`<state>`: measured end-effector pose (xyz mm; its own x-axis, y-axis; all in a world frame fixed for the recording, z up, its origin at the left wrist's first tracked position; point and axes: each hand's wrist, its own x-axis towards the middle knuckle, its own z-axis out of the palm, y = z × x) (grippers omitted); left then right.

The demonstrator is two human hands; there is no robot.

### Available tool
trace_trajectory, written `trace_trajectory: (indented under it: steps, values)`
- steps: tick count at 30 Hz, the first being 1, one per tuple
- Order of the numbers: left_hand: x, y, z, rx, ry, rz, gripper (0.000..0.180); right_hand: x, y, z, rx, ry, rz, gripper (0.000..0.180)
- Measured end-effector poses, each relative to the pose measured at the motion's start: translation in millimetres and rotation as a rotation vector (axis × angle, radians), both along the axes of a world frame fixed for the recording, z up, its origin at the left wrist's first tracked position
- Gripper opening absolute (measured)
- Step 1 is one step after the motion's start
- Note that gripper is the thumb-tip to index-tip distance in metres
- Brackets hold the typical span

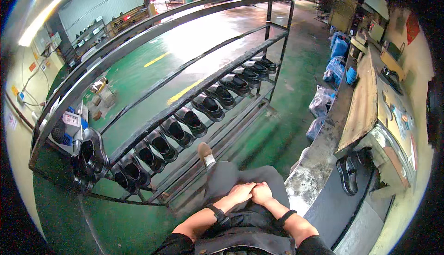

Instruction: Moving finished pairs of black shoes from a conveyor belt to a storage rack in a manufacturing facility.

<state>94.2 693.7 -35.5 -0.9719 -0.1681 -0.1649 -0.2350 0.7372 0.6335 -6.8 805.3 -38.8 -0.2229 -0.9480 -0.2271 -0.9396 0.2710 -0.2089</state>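
Observation:
My left hand (241,193) and my right hand (262,193) meet over my lap, knuckles up. Their fingers are curled and pressed together, and no object shows in them; the undersides are hidden. Dark bands circle both wrists. Ahead of my knees, a row of black shoes (175,132) rests on a dark metal rack (199,77). Standing at the rack's left end is a further group of black shoes (95,153), more upright than the row. To my right, a black shoe (348,175) lies on a dark surface beside the bench, apart from my hands.
A long worn ledge (312,176) runs along my right side. Above it stands a wooden bench (360,102) with tools on top. Blue and clear plastic bags (322,101) line its far side. Beyond the rack is green floor (134,79) with yellow marks.

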Motion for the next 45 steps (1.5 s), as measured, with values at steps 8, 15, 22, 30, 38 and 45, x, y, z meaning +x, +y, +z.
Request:
trace_trajectory:
  steps: [8, 15, 22, 30, 38, 45]
  values:
    - [2.0, 0.0, 0.2, 0.005, 0.036, 0.011, 0.044, -1.5, 0.7, -19.1, -0.038, 0.006, 0.000, 0.018]
    - [2.2, -0.9, -1.0, 0.012, 0.025, 0.009, 0.045, 2.7, -2.3, -8.2, 0.005, 0.012, 0.000, 0.018]
    - [4.5, -3.4, -5.7, 0.003, -0.004, 0.016, 0.052, 5.3, -4.7, -7.8, -0.017, 0.002, -0.010, 0.019]
    - [2.8, -3.0, -4.3, -0.013, 0.017, -0.003, 0.046, 4.2, -3.6, -8.8, -0.061, -0.006, -0.009, 0.016]
    - [-0.6, -0.4, -3.5, -0.010, 0.004, -0.009, 0.047, 2.9, 0.3, -6.8, -0.063, 0.013, -0.026, 0.014]
    - [-0.5, -1.4, 4.2, -0.017, -0.038, -0.003, 0.048, 3.5, -1.8, -7.8, -0.055, -0.003, -0.032, 0.013]
